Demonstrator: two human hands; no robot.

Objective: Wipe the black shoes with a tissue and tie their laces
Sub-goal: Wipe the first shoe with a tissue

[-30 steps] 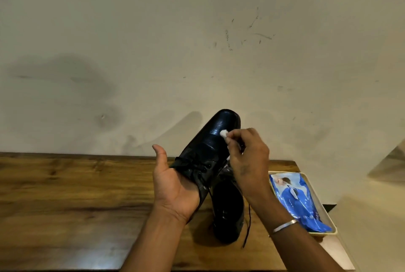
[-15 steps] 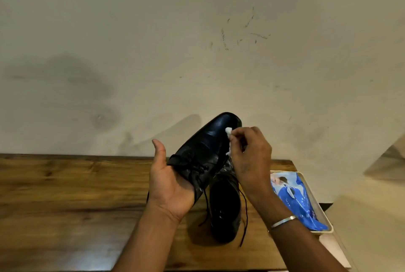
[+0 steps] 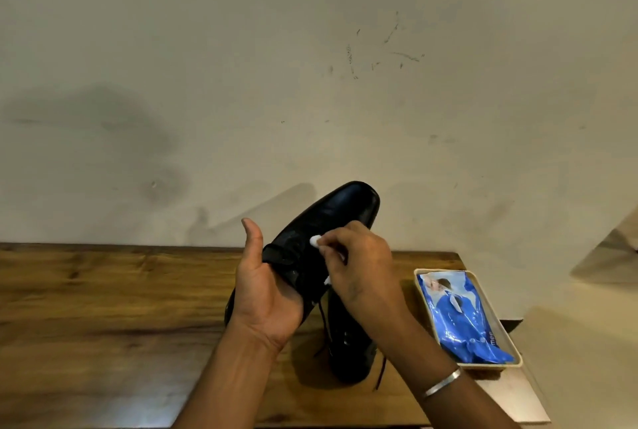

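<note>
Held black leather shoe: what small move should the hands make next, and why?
Probably a short wiping stroke: the right hand pinches a small white tissue wad against the black leather shoe, on its upper beside the laces, while the left hand cradles that shoe from below, toe tilted up. Dragging the tissue across the laced part looks sensible.

Glossy smooth black leather on the shoe (image 3: 333,218). Soft white paper tissue (image 3: 315,240). Grained wood table (image 3: 103,290) with slight sheen. Shiny crinkled plastic packet (image 3: 462,320). Polished metal bangle (image 3: 442,383). Matt scuffed wall (image 3: 241,48).
</note>
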